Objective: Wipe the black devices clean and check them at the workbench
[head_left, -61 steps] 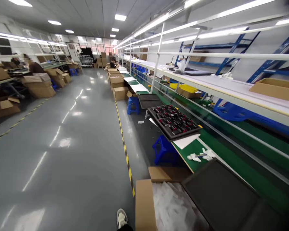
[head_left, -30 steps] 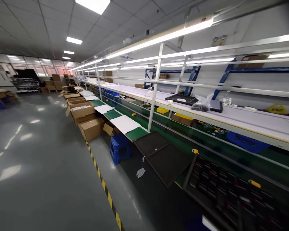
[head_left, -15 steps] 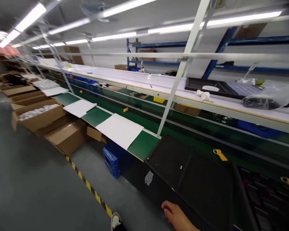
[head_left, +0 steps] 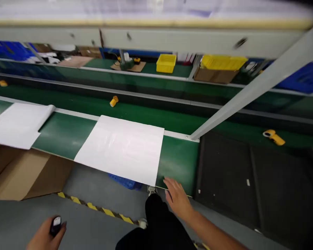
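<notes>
At the lower left, my left hand (head_left: 45, 233) is closed round a small black object (head_left: 55, 225) with a pale face; its kind is not clear. It is held over the grey floor, in front of the bench. My right hand (head_left: 177, 198) reaches the front edge of the green bench top (head_left: 177, 163), fingers stretched out and somewhat apart, with nothing in them. Whether the fingertips touch the surface is hard to tell. Just left of that hand lies a white sheet (head_left: 125, 147), flat on the bench. To the right is a black divided tray or panel (head_left: 226, 173).
A second white sheet (head_left: 15, 125) with a curled edge lies farther left, above an open cardboard box (head_left: 39, 173). Yellow handheld tools (head_left: 114, 101) rest on the green belt behind. A slanted metal post (head_left: 250, 93) rises at right. Yellow bins (head_left: 166, 63) stand beyond.
My view has turned down and closer to the bench. My right hand has moved from beside the black tray to the green edge near the white sheet. My left hand has come into view.
</notes>
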`<state>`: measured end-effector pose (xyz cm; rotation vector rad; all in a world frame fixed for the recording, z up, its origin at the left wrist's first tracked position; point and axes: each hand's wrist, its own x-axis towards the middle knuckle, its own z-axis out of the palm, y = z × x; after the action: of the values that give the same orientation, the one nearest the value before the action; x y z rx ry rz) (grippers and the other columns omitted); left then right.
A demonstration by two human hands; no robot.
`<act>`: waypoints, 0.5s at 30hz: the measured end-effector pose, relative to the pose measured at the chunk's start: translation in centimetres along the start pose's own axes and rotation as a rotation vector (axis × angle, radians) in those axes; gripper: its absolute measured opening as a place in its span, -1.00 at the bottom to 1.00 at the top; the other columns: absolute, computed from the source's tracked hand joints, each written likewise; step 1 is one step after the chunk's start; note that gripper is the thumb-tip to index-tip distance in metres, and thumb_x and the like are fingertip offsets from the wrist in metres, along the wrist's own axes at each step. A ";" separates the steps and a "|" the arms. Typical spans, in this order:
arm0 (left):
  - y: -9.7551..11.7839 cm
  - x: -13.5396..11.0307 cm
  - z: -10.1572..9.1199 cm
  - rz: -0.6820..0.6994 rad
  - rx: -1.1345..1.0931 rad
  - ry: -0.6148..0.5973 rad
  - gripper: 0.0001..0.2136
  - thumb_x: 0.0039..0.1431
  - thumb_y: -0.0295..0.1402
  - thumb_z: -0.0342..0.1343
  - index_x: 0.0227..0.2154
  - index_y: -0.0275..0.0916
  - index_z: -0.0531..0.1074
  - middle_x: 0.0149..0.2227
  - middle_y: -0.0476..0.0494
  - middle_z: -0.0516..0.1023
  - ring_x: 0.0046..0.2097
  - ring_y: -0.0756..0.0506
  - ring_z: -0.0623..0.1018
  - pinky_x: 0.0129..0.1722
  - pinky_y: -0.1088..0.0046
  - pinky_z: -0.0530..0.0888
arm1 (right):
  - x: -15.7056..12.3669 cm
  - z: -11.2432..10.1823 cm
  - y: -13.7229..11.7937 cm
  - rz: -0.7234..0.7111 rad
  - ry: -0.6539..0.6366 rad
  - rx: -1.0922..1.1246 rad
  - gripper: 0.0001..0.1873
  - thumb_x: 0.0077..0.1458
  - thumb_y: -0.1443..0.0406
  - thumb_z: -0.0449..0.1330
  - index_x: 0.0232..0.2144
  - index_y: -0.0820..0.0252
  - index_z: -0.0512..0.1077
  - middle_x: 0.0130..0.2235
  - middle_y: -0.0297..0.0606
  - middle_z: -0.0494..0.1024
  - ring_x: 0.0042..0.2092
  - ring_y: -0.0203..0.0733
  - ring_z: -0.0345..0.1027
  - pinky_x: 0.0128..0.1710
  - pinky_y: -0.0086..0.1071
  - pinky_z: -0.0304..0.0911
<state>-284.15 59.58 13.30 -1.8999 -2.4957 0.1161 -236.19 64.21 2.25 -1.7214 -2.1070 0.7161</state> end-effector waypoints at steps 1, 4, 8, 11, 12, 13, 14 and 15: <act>0.4 3.2 1.2 0.068 -0.013 -0.024 -0.72 0.32 -0.17 -0.11 -0.32 -0.20 0.42 -0.40 -0.14 0.62 -0.42 -0.17 0.60 -0.45 0.36 0.51 | 3.2 1.4 -0.4 -0.018 0.022 -0.031 -0.51 0.32 0.32 -0.07 0.22 0.27 0.34 0.31 0.00 0.33 0.33 0.07 0.18 0.32 0.02 0.14; 2.2 11.9 4.4 0.282 -0.037 -0.052 -0.67 0.27 -0.12 -0.12 -0.18 -0.26 0.40 -0.23 -0.32 0.62 -0.20 -0.33 0.62 -0.26 0.18 0.54 | 9.8 4.5 -0.6 -0.025 0.086 -0.143 -0.46 0.34 0.30 -0.04 0.30 0.40 0.20 0.42 0.08 0.09 0.44 0.14 -0.11 0.39 0.13 -0.08; 3.6 19.8 7.8 0.543 -0.086 -0.029 -0.70 0.30 -0.19 -0.13 -0.14 -0.27 0.37 0.17 -0.47 0.44 0.16 -0.40 0.48 0.04 0.05 0.48 | 11.8 6.0 0.0 -0.048 0.139 -0.273 -0.43 0.31 0.31 0.02 0.32 0.39 0.15 0.42 0.08 0.08 0.44 0.15 -0.16 0.39 0.15 -0.13; 2.8 21.8 9.8 0.677 -0.097 -0.032 -0.78 0.32 -0.26 -0.13 -0.18 -0.23 0.36 0.36 -0.40 0.22 0.33 -0.41 0.31 0.08 0.00 0.49 | 11.6 6.1 -0.1 -0.073 0.163 -0.327 -0.39 0.31 0.31 0.03 0.36 0.30 0.08 0.41 0.04 0.10 0.43 0.13 -0.09 0.37 0.12 -0.07; 2.3 21.9 10.2 0.696 -0.097 -0.035 -0.81 0.33 -0.29 -0.13 -0.18 -0.22 0.36 0.39 -0.37 0.17 0.36 -0.39 0.26 0.07 0.02 0.51 | 11.7 6.1 -0.3 -0.082 0.170 -0.336 -0.37 0.31 0.31 0.02 0.37 0.28 0.06 0.41 0.04 0.11 0.42 0.14 -0.06 0.36 0.12 -0.06; 1.9 21.8 10.5 0.704 -0.097 -0.038 -0.83 0.34 -0.30 -0.11 -0.18 -0.21 0.35 0.41 -0.34 0.13 0.38 -0.37 0.23 0.06 0.05 0.53 | 11.8 6.2 -0.5 -0.089 0.176 -0.342 -0.36 0.31 0.31 0.02 0.39 0.27 0.03 0.41 0.03 0.11 0.41 0.14 -0.05 0.35 0.12 -0.05; 1.5 21.6 10.7 0.702 -0.100 -0.038 -0.85 0.35 -0.32 -0.10 -0.17 -0.20 0.34 0.42 -0.32 0.11 0.39 -0.34 0.21 0.04 0.10 0.56 | 12.0 6.2 -0.7 -0.099 0.184 -0.347 -0.35 0.32 0.32 0.01 0.40 0.26 0.01 0.41 0.03 0.11 0.41 0.15 -0.03 0.34 0.12 -0.05; 1.3 21.4 10.8 0.686 -0.109 -0.037 -0.86 0.35 -0.34 -0.08 -0.16 -0.20 0.34 0.43 -0.31 0.10 0.40 -0.33 0.20 0.00 0.15 0.59 | 12.2 6.3 -0.8 -0.107 0.188 -0.355 -0.34 0.32 0.32 0.01 0.41 0.24 -0.01 0.41 0.03 0.11 0.40 0.16 -0.02 0.33 0.12 -0.04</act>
<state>-289.16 79.86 1.51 -2.7270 -1.7810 0.0128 -242.93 74.92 -3.19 -1.7484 -2.2700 0.1461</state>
